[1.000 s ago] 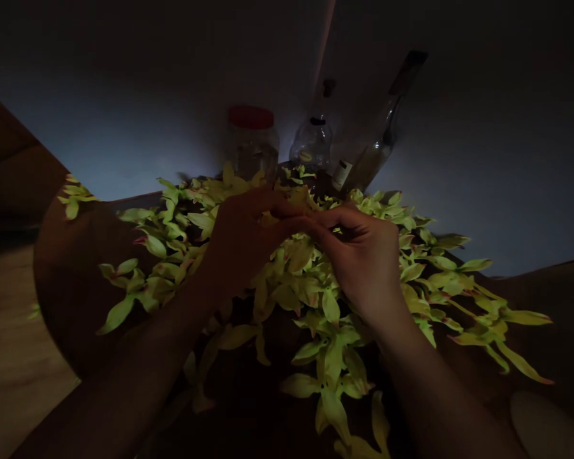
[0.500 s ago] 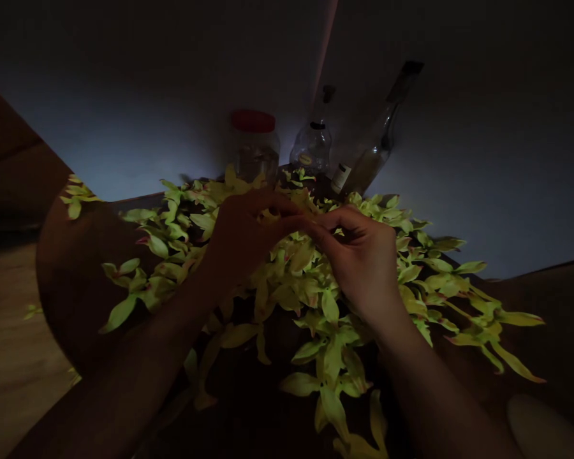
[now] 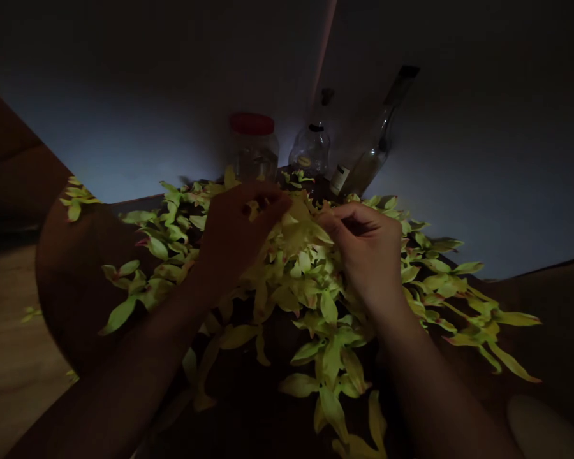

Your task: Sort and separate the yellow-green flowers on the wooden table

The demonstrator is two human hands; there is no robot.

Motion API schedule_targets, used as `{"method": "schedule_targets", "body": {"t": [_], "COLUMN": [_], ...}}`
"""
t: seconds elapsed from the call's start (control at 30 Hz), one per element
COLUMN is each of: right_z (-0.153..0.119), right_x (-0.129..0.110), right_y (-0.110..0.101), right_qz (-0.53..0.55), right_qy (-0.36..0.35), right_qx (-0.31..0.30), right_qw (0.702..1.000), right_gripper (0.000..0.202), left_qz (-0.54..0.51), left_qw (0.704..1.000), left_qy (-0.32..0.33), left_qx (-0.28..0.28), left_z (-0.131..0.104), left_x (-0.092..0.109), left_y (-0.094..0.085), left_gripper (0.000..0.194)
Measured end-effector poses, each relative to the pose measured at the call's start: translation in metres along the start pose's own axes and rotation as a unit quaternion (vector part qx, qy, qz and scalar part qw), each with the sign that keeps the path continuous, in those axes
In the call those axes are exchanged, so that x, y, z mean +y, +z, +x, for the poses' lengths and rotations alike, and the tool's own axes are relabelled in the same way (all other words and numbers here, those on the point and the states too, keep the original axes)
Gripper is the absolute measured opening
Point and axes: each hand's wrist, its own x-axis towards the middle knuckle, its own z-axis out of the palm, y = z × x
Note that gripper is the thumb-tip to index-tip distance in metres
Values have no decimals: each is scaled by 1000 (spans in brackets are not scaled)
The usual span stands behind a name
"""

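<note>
Two hands, the left [image 3: 234,233] and the right [image 3: 370,252], are just apart over the middle of one dark bench [image 3: 69,274], above yellow-green flowers [image 3: 332,357] too many to count, which spread to its back edge. Each grip has its fingertips drawn together, though whether either clamps a petal I cannot tell; one red-lidded jar [image 3: 256,150] and two bottles [image 3: 310,150] are by the back corner.

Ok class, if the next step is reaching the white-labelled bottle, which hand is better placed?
Probably the right hand: the bottle is just beyond it, while the left hand is nearer the red-lidded jar. Whether either is empty is unclear.
</note>
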Motion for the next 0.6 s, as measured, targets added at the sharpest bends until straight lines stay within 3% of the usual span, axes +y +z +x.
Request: {"method": "schedule_targets", "body": {"t": [0.13,0.2,0.43,0.53,0.6], "right_z": [4,5,2,-1,-4], "right_x": [6,8,1,-6,-9], "right_y": [-4,-6,-4,0,2], "right_qz": [18,28,17,5,6], "right_qy": [31,43,40,35,31], "right_qx": [58,69,49,36,16], "right_qw": [998,996,998,999,999], "right_gripper": [17,18,9,8,7], "left_qz": [23,26,-51,24,51], "left_qw": [994,992,996,994,992], "left_qy": [-16,-2,39,79,113], "left_qx": [103,121,70,69,29], "left_z": [6,8,2,-3,-6], "left_x": [-11,-15,-10,-1,5], "left_y": [-5,-8,0,4,4], "left_gripper": [9,13,7,21,22]}}
